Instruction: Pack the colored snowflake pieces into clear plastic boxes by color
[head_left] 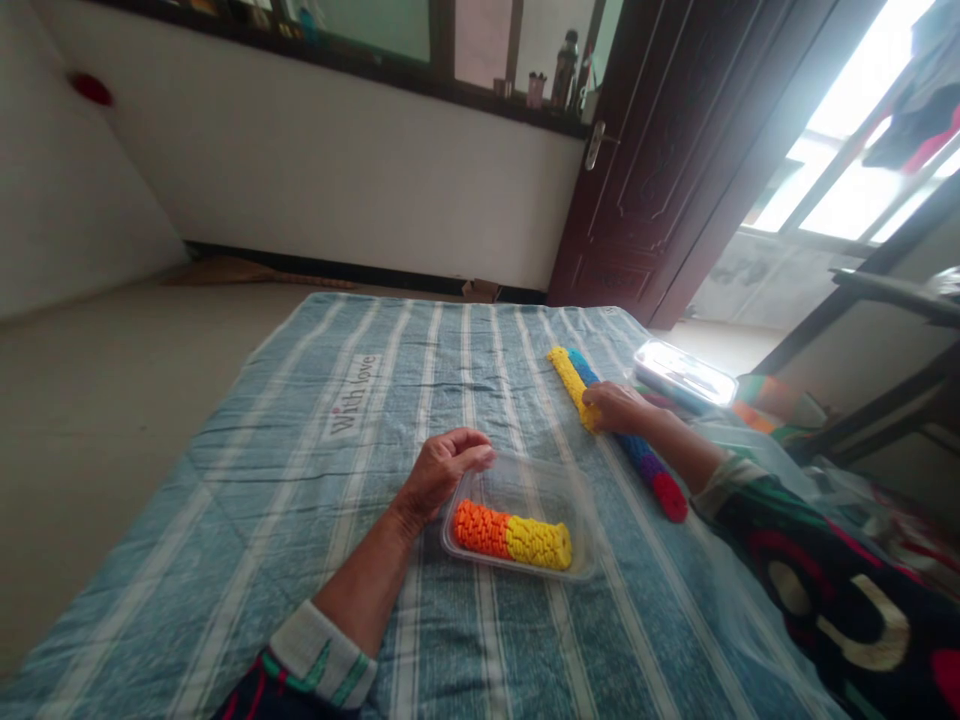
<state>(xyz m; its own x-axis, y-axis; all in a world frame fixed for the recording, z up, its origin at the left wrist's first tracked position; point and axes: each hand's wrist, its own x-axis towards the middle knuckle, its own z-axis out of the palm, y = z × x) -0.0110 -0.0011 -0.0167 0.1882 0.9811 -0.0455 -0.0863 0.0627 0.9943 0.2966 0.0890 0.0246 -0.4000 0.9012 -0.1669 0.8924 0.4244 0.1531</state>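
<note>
A clear plastic box [585, 485] stands on the cloth in front of me. Inside lies a knobbly stack of small pieces, half orange [481, 528] and half yellow [538, 542]. My left hand [450, 465] is closed at the box's far left corner, thumb and finger pinching the rim. Further right, my right hand [621, 408] has its fingers closed around the near end of a long yellow stack [568, 375] of similar pieces. Right beside it runs a long blue, purple and red stack [649, 465], partly hidden under that hand and wrist.
A striped blue-grey cloth [360, 560] covers the table. At the right edge are a shiny clear box lid or container [686, 373] and crumpled clear plastic [847, 500]. Beyond the table stand a white wall and a dark red door [637, 150]; a broom [225, 270] lies on the floor.
</note>
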